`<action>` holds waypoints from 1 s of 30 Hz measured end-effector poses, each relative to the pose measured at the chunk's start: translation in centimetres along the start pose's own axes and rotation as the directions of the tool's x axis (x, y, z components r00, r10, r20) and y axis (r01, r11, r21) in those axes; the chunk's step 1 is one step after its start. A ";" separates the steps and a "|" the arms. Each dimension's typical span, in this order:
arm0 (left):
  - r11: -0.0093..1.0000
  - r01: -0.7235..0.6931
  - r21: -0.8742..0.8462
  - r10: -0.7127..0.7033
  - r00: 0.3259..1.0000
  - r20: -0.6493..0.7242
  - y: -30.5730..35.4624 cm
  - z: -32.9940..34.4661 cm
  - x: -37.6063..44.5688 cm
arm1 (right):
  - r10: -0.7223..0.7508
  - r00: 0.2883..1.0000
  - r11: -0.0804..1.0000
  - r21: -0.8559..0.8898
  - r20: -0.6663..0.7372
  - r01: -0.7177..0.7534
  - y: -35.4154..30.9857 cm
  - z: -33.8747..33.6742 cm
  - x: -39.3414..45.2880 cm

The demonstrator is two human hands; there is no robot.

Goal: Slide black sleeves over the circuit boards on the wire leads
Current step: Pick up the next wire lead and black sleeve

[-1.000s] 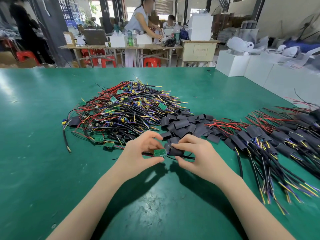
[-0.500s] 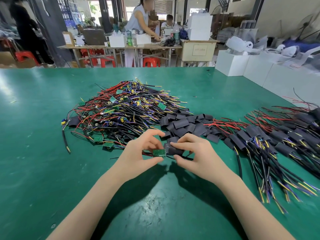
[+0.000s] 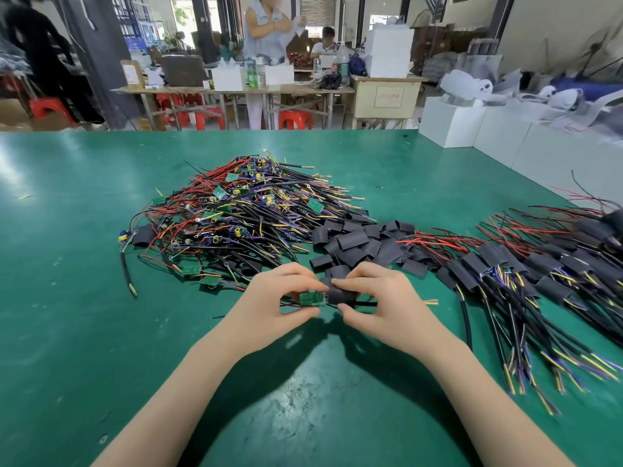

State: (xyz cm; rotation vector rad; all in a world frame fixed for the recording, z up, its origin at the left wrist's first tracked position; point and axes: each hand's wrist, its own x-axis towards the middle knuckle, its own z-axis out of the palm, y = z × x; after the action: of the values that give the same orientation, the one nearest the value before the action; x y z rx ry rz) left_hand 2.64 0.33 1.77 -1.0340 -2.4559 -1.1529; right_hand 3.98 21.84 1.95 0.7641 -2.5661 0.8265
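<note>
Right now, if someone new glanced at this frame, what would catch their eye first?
Probably the two hands at centre: the left hand pinches a small green circuit board while the right hand holds a black sleeve right beside it. Behind them on the green table sprawls a tangled heap of wires, with a pile of loose sleeves to its right. Further right, finished leads lie in rows.

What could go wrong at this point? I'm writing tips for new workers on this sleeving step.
1. The black sleeve in the right hand meets the green circuit board held by the left hand; a board corner could catch the sleeve mouth.
2. The trailing leads could bunch inside the sleeve.
3. The loose sleeves close behind could get knocked.
</note>
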 end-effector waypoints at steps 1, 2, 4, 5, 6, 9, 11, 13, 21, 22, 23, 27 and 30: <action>0.999 0.022 -0.024 -0.022 1.000 0.000 -0.1 0.0 0.0 | -0.018 1.000 1.000 -0.006 -0.007 0.018 0.0 0.0 0.0; 0.998 0.045 -0.046 -0.045 0.999 -0.001 -0.2 0.0 -0.1 | -0.038 0.999 0.999 -0.020 -0.015 0.038 0.0 0.0 0.0; 0.992 0.088 -0.091 -0.090 0.996 -0.011 -0.4 0.0 -0.1 | -0.077 0.996 0.995 -0.068 -0.037 0.075 0.0 -0.1 0.1; 0.987 0.110 -0.116 -0.112 0.994 -0.017 -0.5 -0.1 -0.1 | -0.093 0.994 0.992 -0.094 -0.051 0.088 -0.1 -0.1 0.1; 0.981 0.132 -0.145 -0.137 0.990 -0.023 -0.6 -0.1 -0.1 | -0.104 0.993 0.989 -0.111 -0.064 0.096 -0.1 -0.2 0.1; 0.959 0.171 -0.225 -0.182 0.983 -0.026 -0.9 -0.2 0.0 | -0.124 0.991 0.988 -0.098 -0.058 0.118 -0.2 -0.1 0.1; 0.952 0.184 -0.243 -0.192 0.981 -0.011 -1.0 -0.2 0.0 | -0.138 0.990 0.987 -0.092 -0.042 0.133 -0.2 0.0 0.1; 0.941 0.201 -0.274 -0.209 0.978 0.001 -1.0 -0.2 0.0 | -0.152 0.987 0.985 -0.094 -0.046 0.147 -0.2 0.2 0.1; 0.888 0.251 -0.386 -0.260 0.965 0.029 -1.1 -0.3 0.1 | -0.152 0.987 0.987 -0.053 -0.061 0.149 -0.1 0.2 0.1; 0.885 0.256 -0.389 -0.266 0.964 0.028 -1.2 -0.3 0.1 | -0.155 0.986 0.987 -0.050 -0.060 0.152 -0.1 0.3 0.1; 0.882 0.259 -0.394 -0.270 0.962 0.028 -1.2 -0.2 0.1 | -0.158 0.985 0.987 -0.049 -0.062 0.155 -0.1 0.3 0.1; 0.880 0.258 -0.400 -0.270 0.962 0.026 -1.4 -0.1 0.0 | -0.153 0.985 0.986 -0.076 -0.077 0.148 -0.2 0.2 0.0; 0.880 0.259 -0.398 -0.267 0.963 0.037 -1.5 -0.3 0.0 | -0.148 0.987 0.988 -0.061 -0.054 0.145 -0.2 0.2 0.0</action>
State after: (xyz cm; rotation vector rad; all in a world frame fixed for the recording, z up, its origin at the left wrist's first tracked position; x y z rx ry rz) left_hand 1.59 -0.62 1.06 -0.7851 -2.4562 -1.8028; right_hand 4.06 21.57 1.83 0.8862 -2.4376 0.7163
